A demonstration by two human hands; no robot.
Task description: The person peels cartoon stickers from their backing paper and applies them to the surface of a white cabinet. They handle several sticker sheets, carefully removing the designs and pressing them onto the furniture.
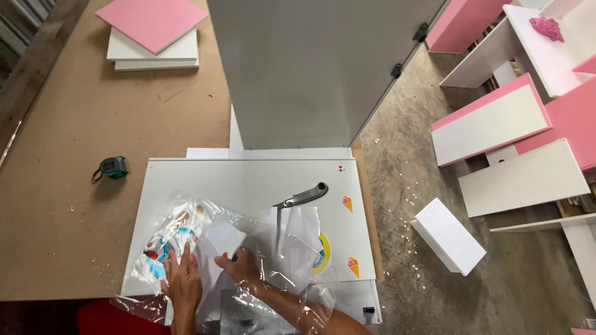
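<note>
1. Panel (248, 186): white, with orange ice-cream cone stickers (347, 203) and two small red dots.
2. Film (205, 217): clear, over a red, blue and white print.
3. Paper (220, 239): white.
4. Knife (302, 196): grey handle.
5. Tape measure (113, 167): dark grey and teal.
6. Bench (74, 124): brown.
7. Stacked boards (153, 31): pink top, white below.
8. Floor boards (496, 121): pink and white.

We look steeply down from one head-worn camera, close above our own hands at the near edge of the bench (74, 205), floor at right.
</note>
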